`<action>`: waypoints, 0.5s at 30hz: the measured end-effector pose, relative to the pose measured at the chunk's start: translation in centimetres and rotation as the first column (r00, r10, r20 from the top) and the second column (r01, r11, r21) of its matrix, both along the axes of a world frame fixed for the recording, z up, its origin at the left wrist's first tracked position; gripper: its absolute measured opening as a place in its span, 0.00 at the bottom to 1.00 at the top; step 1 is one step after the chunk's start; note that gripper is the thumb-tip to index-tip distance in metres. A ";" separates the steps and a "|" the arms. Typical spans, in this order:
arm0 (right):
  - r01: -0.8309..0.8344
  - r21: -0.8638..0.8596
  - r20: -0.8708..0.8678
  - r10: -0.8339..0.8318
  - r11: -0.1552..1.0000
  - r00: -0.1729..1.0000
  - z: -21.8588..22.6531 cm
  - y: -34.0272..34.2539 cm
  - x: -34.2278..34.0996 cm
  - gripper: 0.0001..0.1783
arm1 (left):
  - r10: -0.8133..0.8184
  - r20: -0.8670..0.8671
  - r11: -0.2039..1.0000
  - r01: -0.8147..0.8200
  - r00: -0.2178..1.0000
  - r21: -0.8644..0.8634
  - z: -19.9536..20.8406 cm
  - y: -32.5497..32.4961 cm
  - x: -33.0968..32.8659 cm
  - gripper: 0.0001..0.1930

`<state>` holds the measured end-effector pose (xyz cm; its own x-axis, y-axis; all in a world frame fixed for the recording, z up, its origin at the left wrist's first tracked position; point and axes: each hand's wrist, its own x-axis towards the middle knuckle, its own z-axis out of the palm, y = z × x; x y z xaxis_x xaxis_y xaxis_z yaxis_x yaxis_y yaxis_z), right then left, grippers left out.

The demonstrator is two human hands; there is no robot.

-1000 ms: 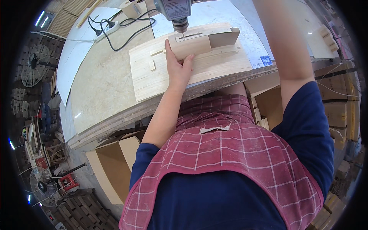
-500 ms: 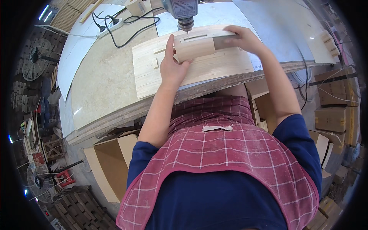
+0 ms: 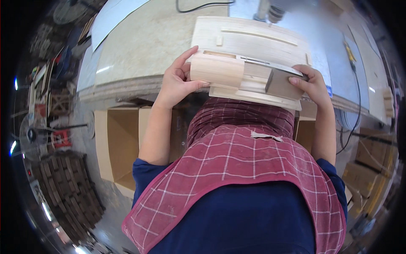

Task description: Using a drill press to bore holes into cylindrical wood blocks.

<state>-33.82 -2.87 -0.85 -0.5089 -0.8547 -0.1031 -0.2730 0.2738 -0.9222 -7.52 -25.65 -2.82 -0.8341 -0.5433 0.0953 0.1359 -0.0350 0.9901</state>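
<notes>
A pale wooden block (image 3: 216, 71) with a rounded face and a slot in its top is between the fingers and thumb of my left hand (image 3: 176, 81), at the block's left end. My right hand (image 3: 314, 82) pinches the right end of a metal jig: a thin slotted plate with a grey-brown block (image 3: 282, 83) under it. The plate's left end touches the wooden block, and a gap separates the two blocks. Both are held at the bench's near edge, over the front of a pale wooden board (image 3: 253, 26).
A drill chuck (image 3: 276, 14) with a thin bit hangs beyond the board. On the board are a long wooden strip (image 3: 260, 36) and a small wooden piece (image 3: 219, 40). A black cable (image 3: 203, 6) lies on the bench (image 3: 139, 46). Open cardboard boxes (image 3: 120, 144) stand below.
Both hands have come back from under the drill toward me with the wooden block and jig. The jig has slid rightward relative to the block, uncovering its slot. My view has shifted.
</notes>
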 end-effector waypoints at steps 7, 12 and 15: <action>-0.010 0.065 -0.009 0.010 0.998 1.000 0.7 0.1 -0.3 0.13 | 0.260 0.052 0.959 -0.265 0.964 0.104 -1.6 -1.8 7.1 0.34; -0.004 0.008 -0.168 0.005 1.000 0.986 0.7 -0.4 0.1 0.12 | 0.514 0.062 0.733 -0.476 0.856 0.486 -3.4 -3.3 13.3 0.28; -0.093 0.017 -0.218 0.095 0.995 0.971 0.6 -1.0 0.5 0.12 | 0.618 0.075 0.625 -0.547 0.783 0.558 -5.2 -3.2 17.3 0.24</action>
